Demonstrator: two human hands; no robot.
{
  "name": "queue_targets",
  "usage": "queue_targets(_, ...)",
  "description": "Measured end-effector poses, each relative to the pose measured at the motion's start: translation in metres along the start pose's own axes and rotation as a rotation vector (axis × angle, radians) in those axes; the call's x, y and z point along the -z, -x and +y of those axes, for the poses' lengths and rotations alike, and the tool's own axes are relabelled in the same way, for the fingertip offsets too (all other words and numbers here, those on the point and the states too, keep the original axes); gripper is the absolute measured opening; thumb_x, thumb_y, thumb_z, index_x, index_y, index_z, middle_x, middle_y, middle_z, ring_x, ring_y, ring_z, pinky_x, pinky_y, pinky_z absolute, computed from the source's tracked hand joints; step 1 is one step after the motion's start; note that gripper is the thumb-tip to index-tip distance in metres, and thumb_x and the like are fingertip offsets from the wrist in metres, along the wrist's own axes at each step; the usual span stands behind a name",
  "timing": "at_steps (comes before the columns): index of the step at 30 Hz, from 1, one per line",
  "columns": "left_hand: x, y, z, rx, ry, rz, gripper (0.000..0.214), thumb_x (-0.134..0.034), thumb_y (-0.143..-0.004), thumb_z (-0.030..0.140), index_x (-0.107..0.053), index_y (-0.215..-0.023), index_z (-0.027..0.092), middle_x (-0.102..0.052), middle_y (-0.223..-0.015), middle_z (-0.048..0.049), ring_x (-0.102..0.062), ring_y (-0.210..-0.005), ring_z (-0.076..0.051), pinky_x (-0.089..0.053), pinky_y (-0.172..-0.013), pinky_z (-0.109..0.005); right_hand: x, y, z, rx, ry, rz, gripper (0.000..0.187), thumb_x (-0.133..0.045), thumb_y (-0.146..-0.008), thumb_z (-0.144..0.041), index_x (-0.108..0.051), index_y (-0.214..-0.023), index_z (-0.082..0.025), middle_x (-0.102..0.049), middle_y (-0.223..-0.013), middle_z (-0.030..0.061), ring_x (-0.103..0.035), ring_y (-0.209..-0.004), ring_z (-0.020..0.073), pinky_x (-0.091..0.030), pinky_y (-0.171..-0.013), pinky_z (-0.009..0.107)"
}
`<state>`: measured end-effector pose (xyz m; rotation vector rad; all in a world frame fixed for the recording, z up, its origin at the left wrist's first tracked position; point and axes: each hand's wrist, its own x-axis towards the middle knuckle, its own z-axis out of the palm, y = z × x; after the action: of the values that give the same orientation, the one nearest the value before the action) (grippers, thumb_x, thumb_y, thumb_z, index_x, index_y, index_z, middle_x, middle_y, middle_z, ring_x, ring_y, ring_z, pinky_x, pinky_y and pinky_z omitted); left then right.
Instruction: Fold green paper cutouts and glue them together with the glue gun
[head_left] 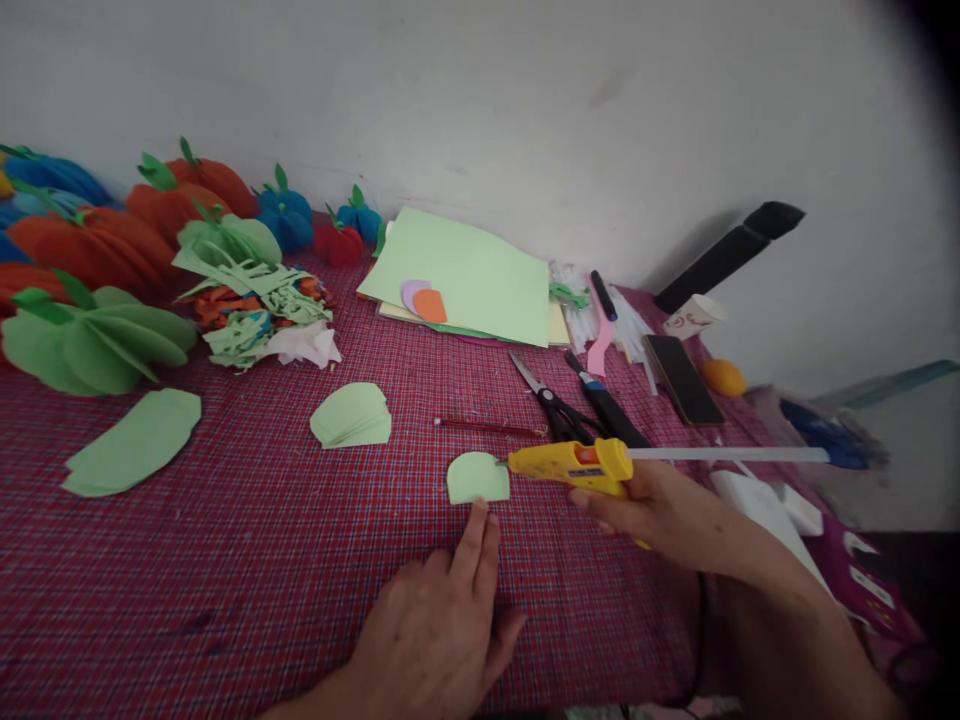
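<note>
— Cloth of red checked fabric (262,560): does it cover the whole table?
— All that shows. It fills the lower and middle frame and runs up to a plain white wall (525,100) across the top.
— Where is the work?
— Centre, slightly low. A small pale green dome-shaped paper piece (478,478) lies flat on the cloth. The right hand (660,510) is wrapped tight round a yellow plastic glue gun (577,465), nozzle at the paper's right edge. A clear glue stick (720,454) juts from its rear toward the right.
— The other hand?
— The left hand (442,620) lies palm down at bottom centre, fingers stretched out, holding nothing. Its fingertips sit at the piece's lower edge; touching or not, I cannot tell.
— Around them?
— Black-handled scissors (551,400) just above the gun, a stack of green cut paper shapes (352,415) left of centre, large light green paper sheets (465,275) upper centre, and orange, blue and green paper pumpkins (90,240) upper left.
</note>
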<state>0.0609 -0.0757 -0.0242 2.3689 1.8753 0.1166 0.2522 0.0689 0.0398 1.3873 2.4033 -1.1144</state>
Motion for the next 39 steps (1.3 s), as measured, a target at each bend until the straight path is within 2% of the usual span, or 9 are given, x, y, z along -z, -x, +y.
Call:
queue_targets(4,0.000,0.000,-0.001,-0.001,0.003,0.002,0.055,-0.046,-0.083,0.037,-0.047,-0.132,0.012,-0.040,-0.139,-0.0174,-0.064,-0.066,-0.020,-0.056,-0.054,-0.035,-0.002,-0.004,-0.003,0.029,0.028,0.033,0.033,-0.045,-0.087,-0.047,-0.061,-0.088,-0.019,-0.055,-0.065,-0.0014,-0.047,-0.055,0.0117,-0.038,-0.050,0.023)
queue_targets(10,-0.002,-0.001,-0.002,-0.014,0.019,0.021,0.055,-0.044,-0.084,0.036,-0.047,-0.132,0.009,-0.040,-0.139,-0.0178,-0.064,-0.066,-0.020,-0.056,-0.053,-0.036,-0.006,-0.009,-0.009,0.066,-0.042,0.047,0.034,-0.045,-0.087,-0.047,-0.061,-0.101,-0.019,-0.055,-0.063,-0.0024,-0.046,-0.052,0.0114,-0.037,-0.049,0.022)
queue_targets(19,-0.002,0.000,-0.002,-0.011,0.027,0.026,0.054,-0.045,-0.084,0.036,-0.047,-0.131,0.011,-0.040,-0.139,-0.0171,-0.065,-0.067,-0.020,-0.057,-0.054,-0.036,-0.013,-0.015,-0.017,0.110,-0.072,0.060,0.032,-0.046,-0.087,-0.045,-0.063,-0.093,-0.018,-0.055,-0.065,-0.0022,-0.044,-0.054,0.0108,-0.036,-0.050,0.023)
queue_targets(25,-0.001,0.000,-0.002,-0.010,0.034,0.011,0.055,-0.045,-0.083,0.037,-0.048,-0.131,0.010,-0.040,-0.139,-0.0177,-0.065,-0.069,-0.021,-0.057,-0.056,-0.037,-0.015,-0.016,-0.026,0.145,-0.118,-0.014,0.040,-0.045,-0.088,-0.045,-0.059,-0.114,-0.019,-0.060,-0.075,0.0003,-0.052,-0.062,0.0130,-0.041,-0.056,0.023)
queue_targets(29,-0.001,0.000,-0.001,-0.012,0.038,-0.002,0.054,-0.046,-0.083,0.036,-0.048,-0.131,0.010,-0.040,-0.139,-0.0176,-0.065,-0.070,-0.021,-0.057,-0.056,-0.037,-0.017,-0.017,-0.028,0.191,-0.120,-0.023,0.038,-0.045,-0.088,-0.043,-0.059,-0.113,-0.018,-0.064,-0.085,0.0023,-0.054,-0.069,0.0139,-0.043,-0.062,0.024)
queue_targets(39,0.003,-0.001,-0.001,-0.002,0.022,-0.013,0.056,-0.047,-0.083,0.038,-0.047,-0.132,0.010,-0.043,-0.136,-0.0213,-0.065,-0.064,-0.021,-0.057,-0.053,-0.037,-0.015,-0.013,-0.035,0.191,-0.143,-0.091,0.039,-0.046,-0.088,-0.041,-0.057,-0.118,-0.020,-0.063,-0.078,-0.0003,-0.053,-0.063,0.0128,-0.041,-0.056,0.022)
